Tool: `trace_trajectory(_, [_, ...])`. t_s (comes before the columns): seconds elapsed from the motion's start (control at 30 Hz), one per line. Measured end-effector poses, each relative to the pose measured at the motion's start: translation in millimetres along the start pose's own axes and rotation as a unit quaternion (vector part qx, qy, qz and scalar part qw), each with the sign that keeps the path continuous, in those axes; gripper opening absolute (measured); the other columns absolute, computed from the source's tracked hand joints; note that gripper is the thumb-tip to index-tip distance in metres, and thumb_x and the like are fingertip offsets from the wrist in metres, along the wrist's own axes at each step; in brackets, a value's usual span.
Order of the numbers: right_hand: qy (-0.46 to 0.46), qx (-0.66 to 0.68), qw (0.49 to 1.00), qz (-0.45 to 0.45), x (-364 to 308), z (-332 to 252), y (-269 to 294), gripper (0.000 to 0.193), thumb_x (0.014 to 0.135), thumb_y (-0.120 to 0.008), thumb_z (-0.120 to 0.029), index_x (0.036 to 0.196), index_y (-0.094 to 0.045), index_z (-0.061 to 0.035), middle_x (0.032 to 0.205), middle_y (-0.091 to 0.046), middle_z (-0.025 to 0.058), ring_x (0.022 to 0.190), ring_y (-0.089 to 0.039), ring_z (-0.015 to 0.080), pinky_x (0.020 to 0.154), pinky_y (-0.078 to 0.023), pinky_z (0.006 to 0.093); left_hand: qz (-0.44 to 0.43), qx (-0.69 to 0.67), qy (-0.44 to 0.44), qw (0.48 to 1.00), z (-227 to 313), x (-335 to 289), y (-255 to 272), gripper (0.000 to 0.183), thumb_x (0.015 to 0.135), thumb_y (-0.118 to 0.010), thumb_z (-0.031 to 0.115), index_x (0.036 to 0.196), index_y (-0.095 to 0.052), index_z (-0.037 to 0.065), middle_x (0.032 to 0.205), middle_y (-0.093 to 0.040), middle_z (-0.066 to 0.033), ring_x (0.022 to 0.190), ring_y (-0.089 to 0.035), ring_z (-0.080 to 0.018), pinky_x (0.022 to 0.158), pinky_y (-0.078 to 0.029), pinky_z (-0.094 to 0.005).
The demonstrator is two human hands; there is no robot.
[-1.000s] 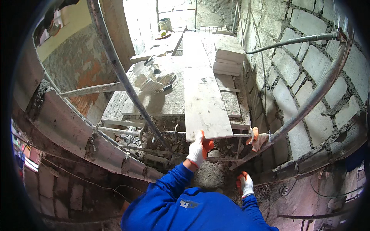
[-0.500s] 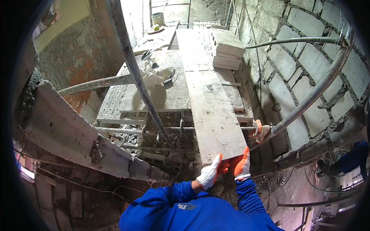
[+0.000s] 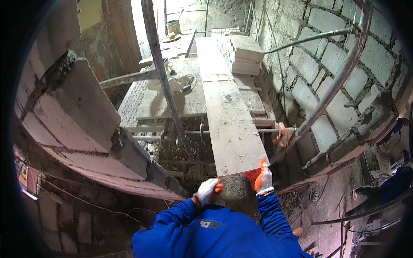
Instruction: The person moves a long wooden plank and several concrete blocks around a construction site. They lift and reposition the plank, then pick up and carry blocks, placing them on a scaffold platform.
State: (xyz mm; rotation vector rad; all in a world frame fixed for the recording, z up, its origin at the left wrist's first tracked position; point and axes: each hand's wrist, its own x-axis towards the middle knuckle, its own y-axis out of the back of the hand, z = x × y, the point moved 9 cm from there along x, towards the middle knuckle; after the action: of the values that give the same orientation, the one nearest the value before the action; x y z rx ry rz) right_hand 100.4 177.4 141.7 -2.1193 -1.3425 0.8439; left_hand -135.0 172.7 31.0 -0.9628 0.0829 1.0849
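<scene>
A long pale plank (image 3: 234, 133) runs away from me over the scaffold, its near end just in front of my chest. My right hand (image 3: 260, 179), in a white glove with orange coating, grips the near right corner, thumb on top and fingers underneath. Just below the near left corner is my left hand (image 3: 209, 191), gloved alike and apart from the plank. Its fingers are curled in, and nothing shows in them.
Steel poles (image 3: 165, 81) cross the scaffold on the left, and a bent pipe (image 3: 329, 92) on the right. Stacked concrete blocks (image 3: 246, 53) sit beside the plank. A bucket (image 3: 174, 26) stands far back. Block walls (image 3: 71, 112) flank both sides. A blue-clothed person (image 3: 387, 185) is at far right.
My left hand has come off the plank's near end and moved left and down, its fingers now curled. My right hand stays on the corner. The view has shifted somewhat.
</scene>
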Motion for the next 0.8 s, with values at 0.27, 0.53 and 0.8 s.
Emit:
trace_trajectory(0.27, [0.015, 0.007, 1.000, 0.010, -107, -39, 69, 0.047, 0.101, -0.052, -0.048, 0.128, -0.060, -0.0103, 0.117, -0.070, 0.0076, 0.096, -0.070, 0.0256, 0.075, -0.059, 0.0413, -0.167, 0.009, -0.061, 0.984, 37, -20, -93, 0.064, 0.101, -0.043, 0.062, 0.139, -0.054, 0.012, 0.122, -0.067, -0.0043, 0.103, -0.065, -0.0177, 0.090, -0.050, -0.0371])
trace_trajectory(0.53, [0.069, -0.005, 0.996, 0.060, -230, -95, 170, 0.049, 0.101, -0.052, -0.040, 0.133, -0.058, -0.0032, 0.127, -0.066, 0.0092, 0.110, -0.065, 0.0259, 0.097, -0.052, 0.0419, -0.156, 0.070, 0.012, 0.985, -43, -82, -171, 0.035, 0.096, -0.068, 0.038, 0.117, -0.062, 0.011, 0.103, -0.067, -0.0015, 0.093, -0.066, -0.0170, 0.082, -0.056, -0.0395])
trace_trajectory(0.8, [0.143, -0.016, 0.968, 0.205, -390, -116, 249, 0.067, 0.099, -0.050, -0.057, 0.146, -0.048, -0.0093, 0.145, -0.053, 0.0070, 0.131, -0.051, 0.0268, 0.110, -0.040, 0.0430, -0.251, 0.158, 0.103, 0.949, -180, -167, -235, 0.046, 0.096, -0.067, 0.044, 0.121, -0.063, 0.006, 0.107, -0.070, -0.0060, 0.094, -0.068, -0.0183, 0.082, -0.058, -0.0363])
